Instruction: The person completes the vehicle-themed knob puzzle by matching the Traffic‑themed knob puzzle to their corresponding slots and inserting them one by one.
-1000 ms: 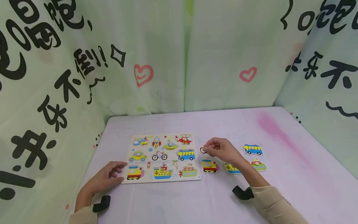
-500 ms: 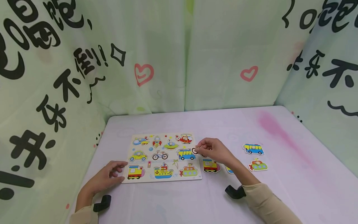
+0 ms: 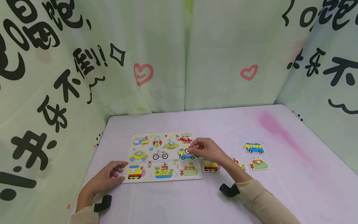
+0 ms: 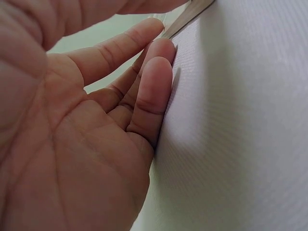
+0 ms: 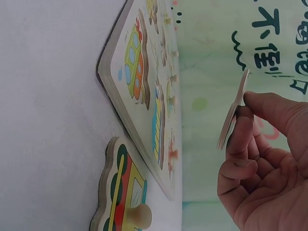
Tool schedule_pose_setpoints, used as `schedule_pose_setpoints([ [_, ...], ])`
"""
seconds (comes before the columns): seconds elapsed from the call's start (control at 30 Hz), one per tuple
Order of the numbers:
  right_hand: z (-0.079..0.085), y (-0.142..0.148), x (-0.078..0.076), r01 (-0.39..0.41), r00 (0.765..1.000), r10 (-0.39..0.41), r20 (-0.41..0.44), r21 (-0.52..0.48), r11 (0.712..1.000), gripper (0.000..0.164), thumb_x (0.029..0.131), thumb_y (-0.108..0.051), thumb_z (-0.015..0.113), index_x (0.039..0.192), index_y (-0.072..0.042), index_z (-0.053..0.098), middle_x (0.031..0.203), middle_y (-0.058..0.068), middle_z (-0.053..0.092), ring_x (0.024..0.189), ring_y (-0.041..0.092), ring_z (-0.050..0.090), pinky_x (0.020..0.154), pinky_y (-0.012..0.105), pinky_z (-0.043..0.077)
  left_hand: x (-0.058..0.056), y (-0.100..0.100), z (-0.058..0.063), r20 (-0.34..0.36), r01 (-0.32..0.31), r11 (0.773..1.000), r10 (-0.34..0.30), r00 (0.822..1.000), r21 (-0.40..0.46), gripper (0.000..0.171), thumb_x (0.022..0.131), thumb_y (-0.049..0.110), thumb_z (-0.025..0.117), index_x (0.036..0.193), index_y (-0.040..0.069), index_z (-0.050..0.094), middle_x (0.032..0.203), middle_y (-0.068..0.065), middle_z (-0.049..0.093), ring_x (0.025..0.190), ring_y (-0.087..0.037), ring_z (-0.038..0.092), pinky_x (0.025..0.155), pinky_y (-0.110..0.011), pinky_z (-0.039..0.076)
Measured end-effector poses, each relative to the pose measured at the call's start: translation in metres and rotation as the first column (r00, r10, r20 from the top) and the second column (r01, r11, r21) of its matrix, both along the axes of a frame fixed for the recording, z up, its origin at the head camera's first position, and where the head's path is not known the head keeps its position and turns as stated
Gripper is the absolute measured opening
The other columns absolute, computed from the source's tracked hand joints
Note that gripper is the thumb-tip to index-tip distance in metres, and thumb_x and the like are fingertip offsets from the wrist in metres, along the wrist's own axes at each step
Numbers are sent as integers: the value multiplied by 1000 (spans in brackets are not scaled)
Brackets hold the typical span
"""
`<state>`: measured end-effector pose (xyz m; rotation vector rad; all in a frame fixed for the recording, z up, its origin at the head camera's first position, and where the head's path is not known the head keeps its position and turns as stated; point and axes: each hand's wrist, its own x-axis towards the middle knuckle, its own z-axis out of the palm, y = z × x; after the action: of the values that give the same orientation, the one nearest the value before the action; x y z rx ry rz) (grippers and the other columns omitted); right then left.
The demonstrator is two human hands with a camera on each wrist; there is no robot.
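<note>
Nearest you, your left hand (image 3: 104, 179) is resting on the worktop (image 3: 173, 202), fingers relaxed and holding nothing, tips touching the near-left corner of the board (image 3: 165, 157). Your right hand (image 3: 208, 150) is pinching a bicycle piece (image 3: 188, 151) between thumb and fingers, carrying it on edge above the board's right side, over the bus slot. By judgement, you are mid-carry; the next move calls for travelling left to the bicycle slot (image 3: 160, 155), laying the piece flat and turning it to match the outline. The board's right edge is lying just beside a loose train piece (image 3: 210, 165), so keep your wrist high there. Farther right, a bus piece (image 3: 253, 148) and a boat piece (image 3: 258, 164) are lying well apart; beyond the board, worktop is running back to the curtain (image 3: 184, 56).
</note>
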<state>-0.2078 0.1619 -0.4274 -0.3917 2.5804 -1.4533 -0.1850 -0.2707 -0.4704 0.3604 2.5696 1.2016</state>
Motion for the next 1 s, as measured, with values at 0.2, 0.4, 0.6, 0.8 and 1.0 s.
schedule_pose_setpoints([
  [0.2,3,-7,-3,-25,1000,25,5,-1,1000,17,93,-22,76,99,-8,70,79,0,64,71,17,58,65,26,50,-1,0,0,0,-1,1000,0,1000,-14,58,87,10,80,139,3,56,117,-9,53,104,-23,51,83,-25,46],
  [0.4,0,-16,-9,-78,996,78,-35,4,997,17,92,-22,77,96,-7,71,79,1,65,71,16,56,62,24,46,-1,0,0,-1,0,1000,0,1000,-14,58,86,10,80,139,3,56,117,-9,53,104,-23,51,83,-25,47],
  [0.6,1,-29,-11,-119,992,118,-48,-8,993,15,92,-21,77,94,-7,72,77,0,66,69,15,55,62,24,45,-3,0,-2,5,-9,1000,9,1000,-21,60,87,12,80,141,3,55,119,-8,53,106,-23,51,83,-25,47],
  [0.8,-3,-41,-17,-142,987,143,-79,20,990,12,92,-20,76,93,-9,71,76,-3,63,68,12,54,63,24,45,-3,1,-2,1,-12,1000,12,1000,-25,58,86,10,80,139,4,56,117,-9,54,105,-23,51,83,-24,47],
  [1.0,-6,-51,-22,-138,987,142,-72,51,989,12,91,-21,77,92,-10,71,76,-4,60,70,11,52,63,23,43,-2,0,-3,-8,-4,1000,4,1000,-17,57,86,9,80,138,2,56,116,-9,54,103,-23,51,82,-23,46],
])
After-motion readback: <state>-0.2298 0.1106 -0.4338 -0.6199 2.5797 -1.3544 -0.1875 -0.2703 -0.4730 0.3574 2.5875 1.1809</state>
